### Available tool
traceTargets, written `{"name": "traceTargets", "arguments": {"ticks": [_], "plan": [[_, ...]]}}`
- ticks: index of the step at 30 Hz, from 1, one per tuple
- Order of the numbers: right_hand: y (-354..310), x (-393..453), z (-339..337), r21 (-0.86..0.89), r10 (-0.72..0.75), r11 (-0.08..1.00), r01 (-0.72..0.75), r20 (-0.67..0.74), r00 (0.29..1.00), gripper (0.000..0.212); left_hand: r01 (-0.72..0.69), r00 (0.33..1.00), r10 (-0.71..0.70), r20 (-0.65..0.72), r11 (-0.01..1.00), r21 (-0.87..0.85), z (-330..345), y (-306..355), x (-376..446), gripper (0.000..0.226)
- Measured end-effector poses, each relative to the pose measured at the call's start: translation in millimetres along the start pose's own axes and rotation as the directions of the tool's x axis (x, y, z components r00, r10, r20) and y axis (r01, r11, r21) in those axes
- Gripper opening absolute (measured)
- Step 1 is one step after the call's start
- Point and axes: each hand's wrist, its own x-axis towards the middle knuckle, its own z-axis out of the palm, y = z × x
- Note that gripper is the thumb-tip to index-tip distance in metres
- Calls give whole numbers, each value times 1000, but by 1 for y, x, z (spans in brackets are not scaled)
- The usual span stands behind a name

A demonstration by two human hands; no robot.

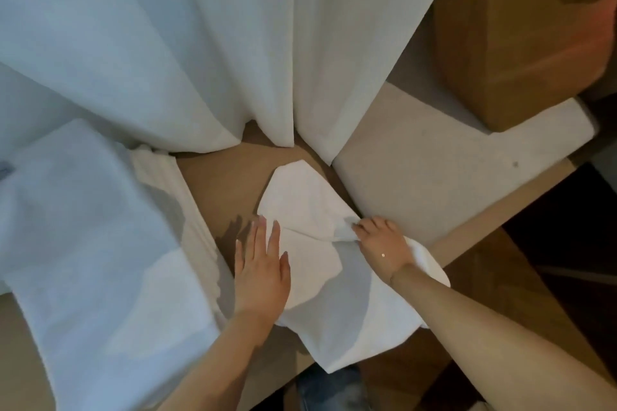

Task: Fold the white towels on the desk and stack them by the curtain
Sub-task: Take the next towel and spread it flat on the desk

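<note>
Lying flat with straight fingers, the left hand (262,265) presses the near edge of a white towel (307,210) spread on the brown desk (220,183), while the right hand (384,245) pinches a fold of it, a towel stack (100,227) left, the curtain (200,43) beyond.

At nine o'clock we lose the large white towel (83,227) past the frame's edge; the curtain (200,43) hides the counter (227,183) behind it.
</note>
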Motion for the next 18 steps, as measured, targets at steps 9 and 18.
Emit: {"name": "traceTargets", "arguments": {"ticks": [9,18], "plan": [[-30,-38,-66,652,107,758,11,-141,984,27,579,795,-417,441,305,-756,-48,20,-1,44],[-91,-95,-134,738,-78,656,157,-141,987,34,615,740,-235,630,-141,-775,-119,47,-19,58]]}}
